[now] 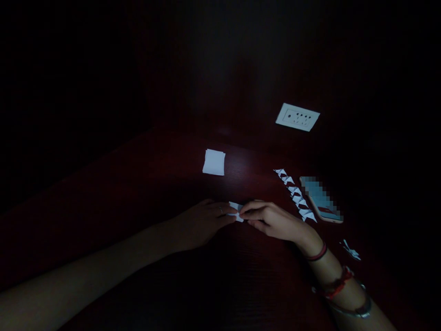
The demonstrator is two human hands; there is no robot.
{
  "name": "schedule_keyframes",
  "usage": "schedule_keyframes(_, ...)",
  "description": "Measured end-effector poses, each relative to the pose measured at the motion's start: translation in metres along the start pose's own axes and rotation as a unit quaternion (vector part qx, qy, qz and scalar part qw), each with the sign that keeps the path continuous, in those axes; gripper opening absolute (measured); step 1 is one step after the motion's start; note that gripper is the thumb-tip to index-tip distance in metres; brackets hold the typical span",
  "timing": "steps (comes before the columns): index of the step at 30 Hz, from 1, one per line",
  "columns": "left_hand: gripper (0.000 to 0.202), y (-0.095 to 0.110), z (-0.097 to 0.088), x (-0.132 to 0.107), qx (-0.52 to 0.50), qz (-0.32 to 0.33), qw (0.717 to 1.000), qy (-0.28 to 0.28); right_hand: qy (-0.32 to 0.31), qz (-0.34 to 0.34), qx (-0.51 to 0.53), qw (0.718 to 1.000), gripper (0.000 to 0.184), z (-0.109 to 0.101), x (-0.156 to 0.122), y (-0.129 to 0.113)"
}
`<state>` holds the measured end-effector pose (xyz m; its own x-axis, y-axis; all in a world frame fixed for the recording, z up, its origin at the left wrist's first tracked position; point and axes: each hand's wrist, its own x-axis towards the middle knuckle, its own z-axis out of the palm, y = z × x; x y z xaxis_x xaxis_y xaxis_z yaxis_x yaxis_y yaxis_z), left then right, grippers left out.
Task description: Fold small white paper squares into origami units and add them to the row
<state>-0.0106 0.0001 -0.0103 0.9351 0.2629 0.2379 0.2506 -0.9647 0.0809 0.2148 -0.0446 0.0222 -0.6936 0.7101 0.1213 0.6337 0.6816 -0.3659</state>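
Observation:
A small white paper piece point(236, 211) lies on the dark red table point(144, 184), pinched from both sides. My left hand point(203, 223) reaches in from the left, its fingertips pressed on the paper's left edge. From the right, my right hand point(270, 220) closes its fingers together on the same piece. Red cords and a metal bangle circle my right wrist. Most of the paper is hidden by my fingers.
A small stack of white paper squares point(214, 162) sits farther back. A row of several folded white paper pieces point(296, 195) runs beside a phone point(321, 200). Another folded bit point(351, 250) lies at the right. A white wall socket point(297, 116) is behind. The room is very dark.

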Motion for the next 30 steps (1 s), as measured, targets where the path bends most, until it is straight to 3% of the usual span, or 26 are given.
schedule_keyframes(15,0.041,-0.0015,0.0035,0.0007,0.013,-0.003,1.000,-0.013,0.004,0.018,0.015,1.000,0.035,-0.0006,-0.0016,0.0022)
schedule_keyframes(30,0.041,0.0014,-0.0006,0.0041,0.005,-0.005,1.000,-0.002,-0.005,0.054,-0.076,0.996,0.042,-0.0014,-0.0008,-0.0002)
